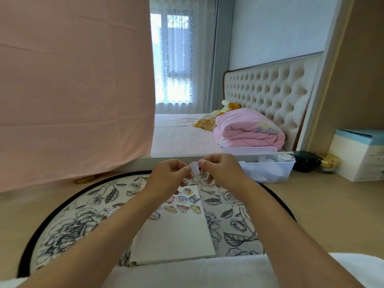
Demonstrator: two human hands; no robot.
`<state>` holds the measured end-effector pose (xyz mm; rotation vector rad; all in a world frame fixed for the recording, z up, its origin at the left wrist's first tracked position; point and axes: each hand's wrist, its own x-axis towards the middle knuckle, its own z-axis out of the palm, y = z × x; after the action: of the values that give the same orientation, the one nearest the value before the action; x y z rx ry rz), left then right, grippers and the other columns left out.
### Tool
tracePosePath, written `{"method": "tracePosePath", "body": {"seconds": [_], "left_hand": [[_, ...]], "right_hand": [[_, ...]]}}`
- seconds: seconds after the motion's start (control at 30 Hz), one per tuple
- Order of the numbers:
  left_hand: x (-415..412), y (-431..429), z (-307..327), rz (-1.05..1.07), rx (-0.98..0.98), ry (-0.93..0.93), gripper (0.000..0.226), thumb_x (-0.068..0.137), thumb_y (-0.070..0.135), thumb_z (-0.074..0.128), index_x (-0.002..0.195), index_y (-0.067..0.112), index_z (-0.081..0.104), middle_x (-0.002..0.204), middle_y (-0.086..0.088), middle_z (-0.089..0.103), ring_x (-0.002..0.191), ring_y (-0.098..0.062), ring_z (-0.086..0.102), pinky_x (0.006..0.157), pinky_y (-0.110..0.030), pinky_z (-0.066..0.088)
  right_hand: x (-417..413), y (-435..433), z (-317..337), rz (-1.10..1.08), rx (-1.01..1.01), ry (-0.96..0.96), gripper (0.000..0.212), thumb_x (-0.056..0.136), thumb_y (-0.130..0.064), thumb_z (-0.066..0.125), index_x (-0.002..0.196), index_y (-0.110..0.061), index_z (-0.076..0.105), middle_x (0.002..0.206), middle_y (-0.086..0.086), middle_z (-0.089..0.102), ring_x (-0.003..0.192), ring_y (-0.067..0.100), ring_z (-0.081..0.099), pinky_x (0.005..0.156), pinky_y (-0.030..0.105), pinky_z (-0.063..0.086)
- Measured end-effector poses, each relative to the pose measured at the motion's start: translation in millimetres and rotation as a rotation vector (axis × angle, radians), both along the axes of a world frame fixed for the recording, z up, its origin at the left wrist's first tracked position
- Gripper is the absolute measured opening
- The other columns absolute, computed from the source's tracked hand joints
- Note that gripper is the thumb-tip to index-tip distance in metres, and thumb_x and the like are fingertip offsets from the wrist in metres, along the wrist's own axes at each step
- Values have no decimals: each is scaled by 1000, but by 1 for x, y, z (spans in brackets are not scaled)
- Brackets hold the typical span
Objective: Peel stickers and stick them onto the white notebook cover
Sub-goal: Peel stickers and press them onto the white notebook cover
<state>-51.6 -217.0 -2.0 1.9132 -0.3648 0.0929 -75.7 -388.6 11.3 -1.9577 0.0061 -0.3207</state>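
Observation:
The white notebook [174,235] lies on a round floral tray [68,221] in front of me. Several cartoon stickers [185,202] sit on the far part of its cover. Above the notebook's far end, my left hand [168,173] and my right hand [218,169] are raised close together. Both pinch a small pale sticker piece [194,166] between their fingertips. Whether it is the sticker or its backing, I cannot tell.
A clear plastic bin [268,169] stands just right of my hands, with dark and gold jars [307,163] and a white box [361,156] beyond. A pink cloth [72,90] hangs at left. White fabric [197,271] lies at the near edge.

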Motion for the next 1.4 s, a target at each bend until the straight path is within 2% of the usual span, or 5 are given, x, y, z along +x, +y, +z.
{"method": "tracePosePath", "body": {"seconds": [0.17, 0.4, 0.67, 0.97, 1.4], "left_hand": [[9, -27, -3, -1, -4, 18, 13, 98, 24, 60, 88, 18, 67, 81, 4, 75, 66, -13, 64, 53, -25, 48], [16, -46, -10, -43, 44, 15, 15, 97, 22, 59, 85, 17, 68, 78, 3, 75, 63, -13, 62, 56, -30, 49], [17, -40, -12, -18, 6, 77, 16, 96, 16, 58, 85, 11, 69, 76, -2, 74, 56, -13, 59, 48, -24, 46], [2, 6, -2, 39, -73, 230, 25, 93, 16, 48, 70, 8, 57, 67, -7, 57, 51, -18, 49, 48, -28, 38], [-10, 55, 3, -96, -319, 695, 15, 87, 30, 54, 86, 15, 57, 69, 1, 59, 53, -16, 50, 50, -24, 35]], "right_hand": [[7, -47, 1, -253, -39, -122, 24, 98, -22, 61, 77, -14, 69, 79, 3, 74, 46, 13, 59, 58, 34, 54], [19, -94, -12, -637, -385, -151, 14, 93, -27, 66, 97, -23, 78, 94, -2, 77, 88, 23, 68, 67, 29, 48], [17, -80, -6, -474, -494, -101, 27, 96, -24, 61, 121, -25, 71, 116, -5, 74, 107, 18, 66, 87, 31, 51], [1, 7, 0, 103, -542, -173, 25, 74, -35, 86, 91, -36, 69, 93, -22, 69, 70, -14, 56, 76, 20, 50], [3, 53, -29, -2, -690, -635, 3, 86, -30, 73, 84, -29, 73, 85, -16, 68, 56, -7, 46, 58, 19, 46]]}}
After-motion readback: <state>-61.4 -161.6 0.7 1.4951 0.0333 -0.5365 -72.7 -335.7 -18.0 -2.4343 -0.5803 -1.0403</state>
